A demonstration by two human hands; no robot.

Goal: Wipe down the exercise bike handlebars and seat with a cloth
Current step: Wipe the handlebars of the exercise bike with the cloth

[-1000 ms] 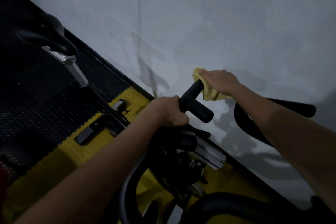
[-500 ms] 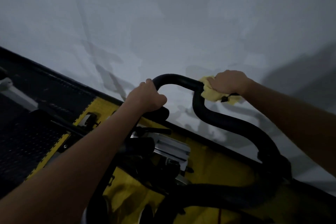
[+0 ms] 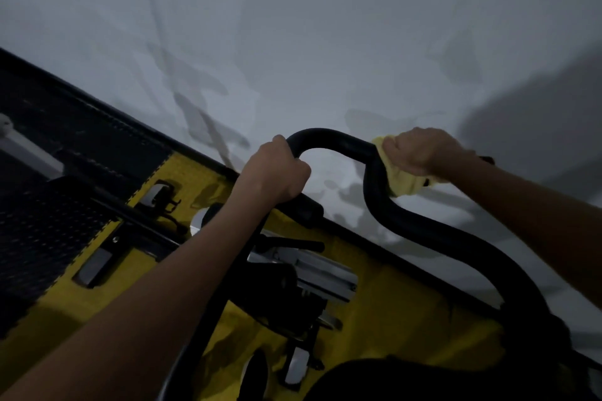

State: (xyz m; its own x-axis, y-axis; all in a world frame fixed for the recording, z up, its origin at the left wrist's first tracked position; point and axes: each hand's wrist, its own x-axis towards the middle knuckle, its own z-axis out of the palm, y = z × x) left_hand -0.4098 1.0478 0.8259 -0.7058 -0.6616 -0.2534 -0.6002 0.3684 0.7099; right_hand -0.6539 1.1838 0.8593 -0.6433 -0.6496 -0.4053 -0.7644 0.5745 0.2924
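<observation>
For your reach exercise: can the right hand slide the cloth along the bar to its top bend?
Probably yes: the bar lies bare between the cloth, right hand and left hand.

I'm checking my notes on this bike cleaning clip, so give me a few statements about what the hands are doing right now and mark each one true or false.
1. The right hand presses a yellow cloth against the handlebar. True.
2. The left hand hangs free beside the bike. False: it grips the handlebar near its left end.
3. The cloth lies on the floor mat. False: it is bunched under the right hand on the bar.
4. The handlebar is black. True.
5. Both hands share the cloth. False: only the right hand has it.
</observation>
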